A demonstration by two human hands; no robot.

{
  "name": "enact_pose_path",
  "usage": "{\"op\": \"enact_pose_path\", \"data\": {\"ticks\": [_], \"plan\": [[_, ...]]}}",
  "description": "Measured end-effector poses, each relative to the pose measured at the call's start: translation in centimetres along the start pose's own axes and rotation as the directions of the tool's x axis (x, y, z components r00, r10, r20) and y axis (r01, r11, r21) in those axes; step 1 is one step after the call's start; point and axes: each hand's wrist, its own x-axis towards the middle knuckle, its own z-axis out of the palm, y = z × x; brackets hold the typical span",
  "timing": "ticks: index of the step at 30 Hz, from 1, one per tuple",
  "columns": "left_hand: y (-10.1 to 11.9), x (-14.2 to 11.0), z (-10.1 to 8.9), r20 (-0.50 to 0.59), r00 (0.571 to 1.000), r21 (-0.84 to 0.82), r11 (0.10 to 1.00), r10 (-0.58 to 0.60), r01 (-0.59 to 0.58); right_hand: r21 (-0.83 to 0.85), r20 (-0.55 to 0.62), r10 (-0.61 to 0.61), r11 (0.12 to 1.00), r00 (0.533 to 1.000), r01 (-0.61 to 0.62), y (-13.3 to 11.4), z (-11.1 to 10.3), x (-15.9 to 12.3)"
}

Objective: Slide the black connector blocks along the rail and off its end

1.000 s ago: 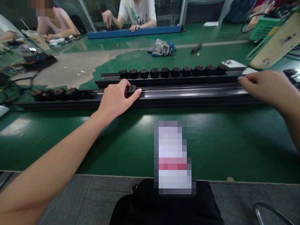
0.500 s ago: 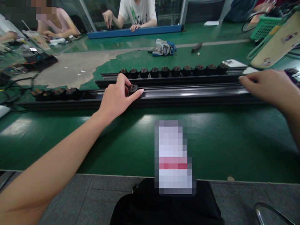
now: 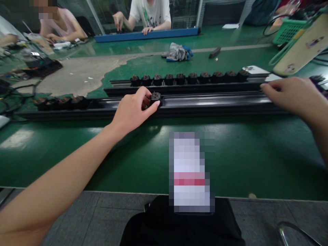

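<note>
My left hand (image 3: 135, 106) is closed around a black socket module (image 3: 155, 98) with copper-coloured contacts on top, which sits in the channel of a long black rail (image 3: 217, 100). The thumb lies on the module's near side, with the fingers behind and to its left. Toward the rail's right part, my right hand (image 3: 294, 94) is closed on the rail, thumb and finger at its far edge; part of its grip is hidden. Several more black modules (image 3: 64, 101) stand in the same rail's left end.
Behind lies a second black rail (image 3: 184, 89) carrying a row of modules (image 3: 180, 78). Grey-blue gloves (image 3: 178, 53), a small dark block (image 3: 214, 52) and a green basket (image 3: 288, 32) are farther back. Co-workers sit across the green table (image 3: 123, 153), one at a blue rail (image 3: 148, 35).
My left hand has moved a little to the right along the rail, and the module in it has shifted the same way. My right hand has stayed almost in place.
</note>
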Motion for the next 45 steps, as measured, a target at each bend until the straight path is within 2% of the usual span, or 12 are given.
{"op": "enact_pose_path", "data": {"ticks": [6, 13, 25, 39, 45], "plan": [[-0.1, 0.0, -0.1, -0.020, 1.000, -0.011, 1.000, 0.013, -0.014, 0.008, 0.018, 0.009, 1.000, 1.000, -0.010, 0.2, 0.3, 0.1], [-0.1, -0.2, -0.4, 0.000, 1.000, -0.006, 1.000, -0.011, 0.011, 0.026, 0.001, -0.058, 0.998, 0.998, 0.058, 0.7, 1.1, 0.4], [-0.2, -0.4, -0.6, -0.022, 1.000, -0.023, 1.000, -0.013, 0.013, 0.068, 0.043, -0.036, 0.997, 0.998, 0.033, 0.9, 2.7, 0.9], [-0.3, -0.4, -0.2, -0.057, 0.998, -0.003, 0.999, 0.038, -0.038, 0.054, 0.081, -0.039, 0.998, 0.996, 0.035, 0.9, 2.2, 0.8], [0.2, -0.3, -0.1, -0.059, 0.998, 0.017, 1.000, 0.013, -0.012, 0.054, 0.080, -0.031, 0.998, 0.996, 0.027, 0.7, 2.1, 0.8]]}}
